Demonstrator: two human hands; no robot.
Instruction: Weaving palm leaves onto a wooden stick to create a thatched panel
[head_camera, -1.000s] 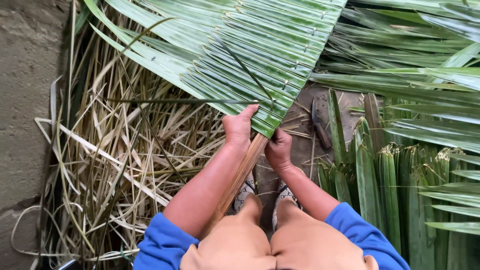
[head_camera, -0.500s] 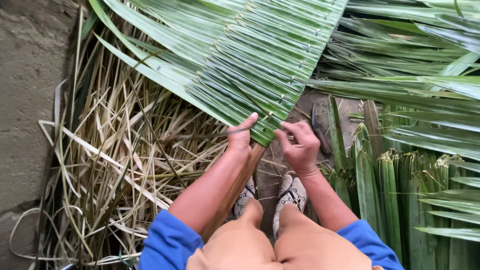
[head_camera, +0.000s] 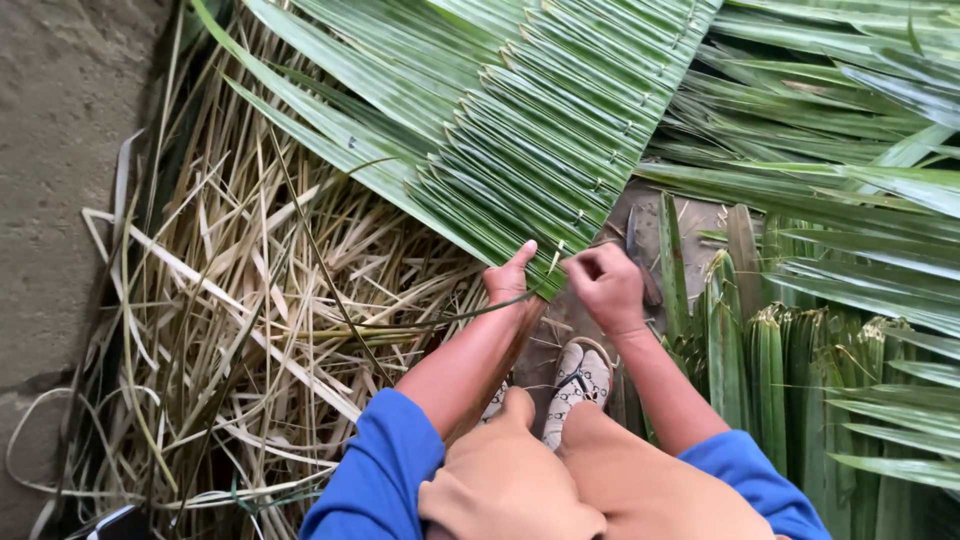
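Palm-leaf panel slanting up-right, both hands gripping

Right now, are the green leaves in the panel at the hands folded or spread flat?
Folded. In the leaf panel each strip is doubled over a rod, edges overlapping in rows, pinned by small slivers. The left hand presses its near end.

Bare dirt ground w/ dry straw, daylight.

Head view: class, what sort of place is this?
Probably an outdoor thatch-making spot: bare earth floor, a heap of dry leaf strips, and stacked green palm leaves around the stitched leaf panel.
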